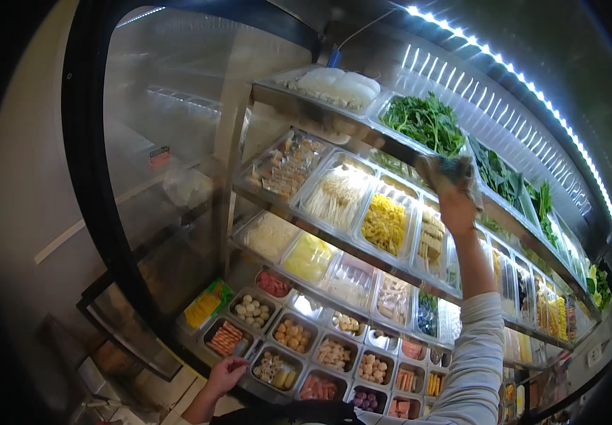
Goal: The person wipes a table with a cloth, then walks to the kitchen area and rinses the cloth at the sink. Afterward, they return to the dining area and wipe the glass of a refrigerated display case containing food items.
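Note:
My right hand (457,210) is raised to the front edge of the top shelf (337,119), gripping a crumpled cloth (446,172) against it. The cloth is pale with a darker greenish patch. Behind it stands a clear tub of leafy greens (425,122). Below my right forearm is a tub of pale layered food (431,236). Low on the left, my left hand (226,376) has its fingers curled together, with nothing visible in them. It is nearest to a metal pan of orange-and-white sticks (225,338) and a pan of mixed pieces (276,371).
The open display cooler has a dark-framed glass door (91,175) on the left. Tubs of enoki mushrooms (337,194) and yellow food (385,223) line the middle shelf (295,215). An LED strip (507,66) curves overhead. Small metal pans of meatballs (292,334) and sausages cover the base.

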Tool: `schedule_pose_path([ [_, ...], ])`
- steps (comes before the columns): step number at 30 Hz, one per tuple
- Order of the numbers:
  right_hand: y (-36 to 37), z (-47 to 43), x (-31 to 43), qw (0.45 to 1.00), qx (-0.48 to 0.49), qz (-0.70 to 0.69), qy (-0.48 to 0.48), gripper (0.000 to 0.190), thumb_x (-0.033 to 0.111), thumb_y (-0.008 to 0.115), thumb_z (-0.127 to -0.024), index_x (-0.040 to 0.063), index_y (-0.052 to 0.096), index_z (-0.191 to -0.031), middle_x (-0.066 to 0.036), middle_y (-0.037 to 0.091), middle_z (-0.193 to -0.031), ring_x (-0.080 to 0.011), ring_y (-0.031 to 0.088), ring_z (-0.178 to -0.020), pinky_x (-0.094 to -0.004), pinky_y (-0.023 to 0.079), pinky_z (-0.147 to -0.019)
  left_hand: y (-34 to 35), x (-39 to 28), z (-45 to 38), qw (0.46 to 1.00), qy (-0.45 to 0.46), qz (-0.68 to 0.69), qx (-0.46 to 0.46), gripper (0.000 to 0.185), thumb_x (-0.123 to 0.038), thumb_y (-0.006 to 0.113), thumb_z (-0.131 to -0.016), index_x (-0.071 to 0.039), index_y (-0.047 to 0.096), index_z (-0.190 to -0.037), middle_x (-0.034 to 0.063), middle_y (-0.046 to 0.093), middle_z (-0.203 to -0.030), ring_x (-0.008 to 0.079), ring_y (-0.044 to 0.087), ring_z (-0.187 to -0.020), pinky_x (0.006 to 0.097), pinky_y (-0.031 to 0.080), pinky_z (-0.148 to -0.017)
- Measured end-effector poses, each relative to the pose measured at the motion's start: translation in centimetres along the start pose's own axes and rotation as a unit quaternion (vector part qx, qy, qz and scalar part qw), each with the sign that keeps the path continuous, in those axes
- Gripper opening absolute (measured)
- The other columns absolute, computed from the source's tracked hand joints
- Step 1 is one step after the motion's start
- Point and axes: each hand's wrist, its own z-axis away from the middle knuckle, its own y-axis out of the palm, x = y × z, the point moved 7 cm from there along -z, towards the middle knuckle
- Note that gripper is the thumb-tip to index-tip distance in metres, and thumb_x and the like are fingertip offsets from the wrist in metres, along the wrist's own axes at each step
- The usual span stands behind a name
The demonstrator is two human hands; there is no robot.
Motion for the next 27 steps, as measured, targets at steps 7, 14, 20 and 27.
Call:
schedule_pose_path([
  [7,-8.9,18.7,-7.1,0.935,-0.283,-0.09,0.194,0.028,0.004,0.058,-0.084,-0.003,0.057,-0.112,-0.02,0.062,-0.103,-0.0396,0.058,-0.091,-0.0425,0.047,-0.081,4.6,1.8,2.8,0.999,-0.017,-0.005,0.048,0.017,-0.008,0.063,-0.086,-0.001,0.063,-0.101,0.0023,0.065,-0.088,0.0088,0.059,-0.078,0.0234,0.048,-0.071],
  [14,-4.4,31.4,-2.0,0.901,-0.24,-0.167,0.32,0.025,0.004,0.058,-0.083,-0.002,0.057,-0.107,-0.019,0.061,-0.1,-0.0374,0.058,-0.091,-0.0428,0.045,-0.083,9.7,1.5,4.6,0.994,-0.02,-0.033,0.107,0.018,-0.009,0.062,-0.086,-0.002,0.063,-0.102,0.002,0.064,-0.086,0.0083,0.059,-0.075,0.0221,0.048,-0.068],
  [20,2.3,29.5,2.8,0.964,-0.177,-0.107,0.168,0.032,0.011,0.064,-0.076,0.005,0.063,-0.107,-0.018,0.061,-0.107,-0.0394,0.056,-0.1,-0.0539,0.039,-0.093,10.7,2.4,6.5,0.991,-0.06,-0.074,0.099,0.019,-0.009,0.061,-0.087,-0.001,0.062,-0.104,0.0033,0.065,-0.088,0.0093,0.06,-0.076,0.0229,0.049,-0.069],
  [27,5.0,21.7,10.6,0.988,-0.114,-0.103,-0.008,0.029,0.016,0.061,-0.078,0.009,0.066,-0.105,-0.01,0.062,-0.109,-0.0292,0.058,-0.093,-0.0524,0.038,-0.097,7.9,3.7,8.3,0.994,-0.094,-0.033,0.041,0.021,-0.01,0.058,-0.089,0.001,0.059,-0.107,0.0075,0.066,-0.094,0.0121,0.062,-0.079,0.0248,0.05,-0.07],
])
